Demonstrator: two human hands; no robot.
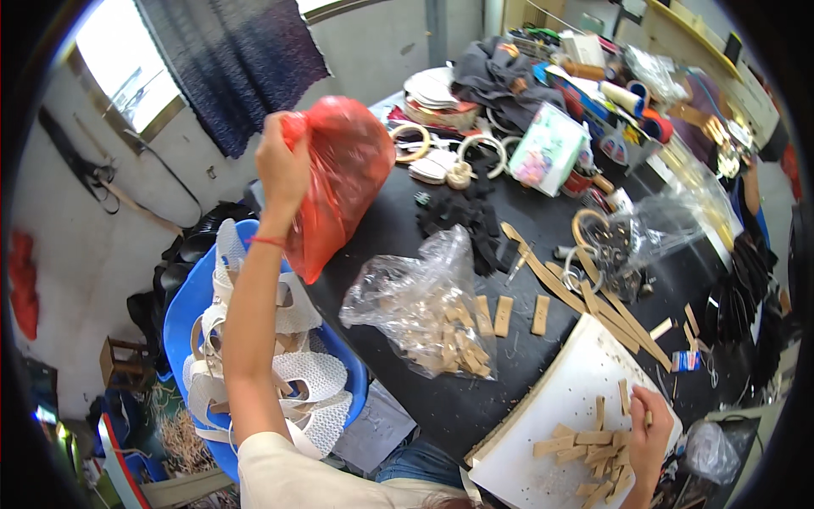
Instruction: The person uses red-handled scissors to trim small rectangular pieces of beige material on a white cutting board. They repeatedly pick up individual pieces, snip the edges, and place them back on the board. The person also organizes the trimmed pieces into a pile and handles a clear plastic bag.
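Observation:
My left hand (281, 165) is raised at the far left of the table, closed round the gathered neck of a red plastic bag (343, 182). Full and rounded, the bag hangs beside the table's edge; its contents cannot be made out. At the lower right, my right hand (650, 433) is over a white board (543, 416), fingers curled on a small tan strip (649, 418). A loose pile of short tan strips (598, 450) lies on the board next to it. Between my hands, a clear plastic bag (390, 293) holds more such pieces, with several strips (540, 315) beside it.
A blue tub (174, 327) of white mesh shoe uppers (309, 373) stands left of the black table (407, 382). Long tan strips (623, 314), tape rolls (411, 142), black straps (462, 216) and a floral box (541, 151) crowd the table's far and right parts.

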